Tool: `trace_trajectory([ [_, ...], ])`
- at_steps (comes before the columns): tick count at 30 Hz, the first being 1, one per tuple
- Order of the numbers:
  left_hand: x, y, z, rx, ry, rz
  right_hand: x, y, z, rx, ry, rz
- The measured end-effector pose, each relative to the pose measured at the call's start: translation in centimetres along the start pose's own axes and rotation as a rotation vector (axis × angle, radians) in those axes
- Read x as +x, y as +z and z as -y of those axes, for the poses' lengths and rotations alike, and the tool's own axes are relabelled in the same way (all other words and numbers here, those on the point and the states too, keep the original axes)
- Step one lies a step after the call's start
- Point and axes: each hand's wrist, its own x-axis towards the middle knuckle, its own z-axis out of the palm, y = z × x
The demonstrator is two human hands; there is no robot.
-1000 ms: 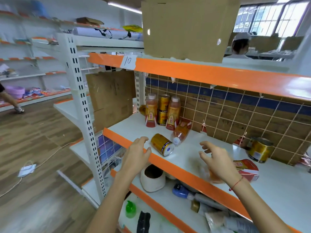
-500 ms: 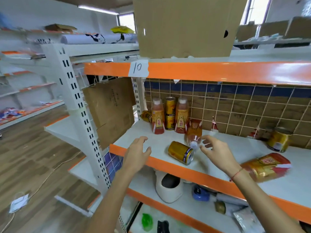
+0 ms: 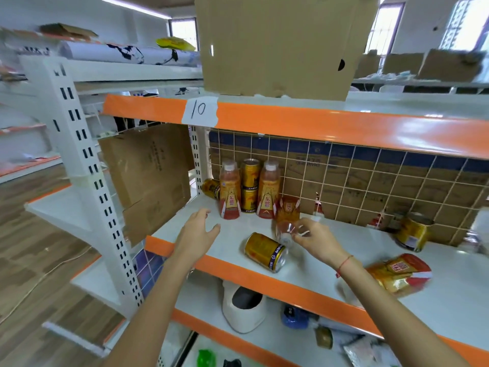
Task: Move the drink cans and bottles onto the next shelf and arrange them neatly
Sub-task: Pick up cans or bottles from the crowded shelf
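Hands: left hand (image 3: pixel 197 235) spread, empty; right hand (image 3: pixel 316 241) pinching tipped bottle (image 3: pixel 287 218), centre frame.
Lying can (image 3: pixel 265 252): between hands, on shelf (image 3: pixel 370 250).

Both bare arms reach forward. The left hand (image 3: pixel 197 234) is spread wide, fingers straight, thumb out, holding nothing. The right hand (image 3: pixel 316 241) has a thin red string on its wrist, and its curled fingertips (image 3: pixel 301 229) pinch something clear and blurry.
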Motion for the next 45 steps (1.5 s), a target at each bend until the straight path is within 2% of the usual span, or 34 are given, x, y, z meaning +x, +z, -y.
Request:
trace_trajectory([
  [7,2.4,1.7,-0.5,0.027,0.023,0.045,3.3,-0.1,0.5,0.043,-0.008,-0.042],
  [15,7.9,5.3,1.4,-0.164,0.062,-0.011,10.0,1.9,1.5,0.147,0.078,-0.132],
  [20,11.6,6.9,3.2,-0.236,0.097,-0.034,13.0,3.5,1.4,0.261,0.001,-0.143],
  [23,13.2,7.1,3.1,-0.366,0.103,-0.005,14.5,4.3,1.5,0.322,-0.075,-0.139],
  [28,15.3,7.3,2.3,-0.432,0.128,0.072,16.4,5.1,1.9,0.425,-0.107,-0.113],
  [35,15.9,7.5,2.3,-0.517,0.149,0.024,17.7,5.2,1.2,0.358,-0.14,-0.187],
  [45,14.9,5.8,3.2,-0.421,0.176,0.064,15.5,4.2,1.1,0.294,-0.236,-0.131],
])
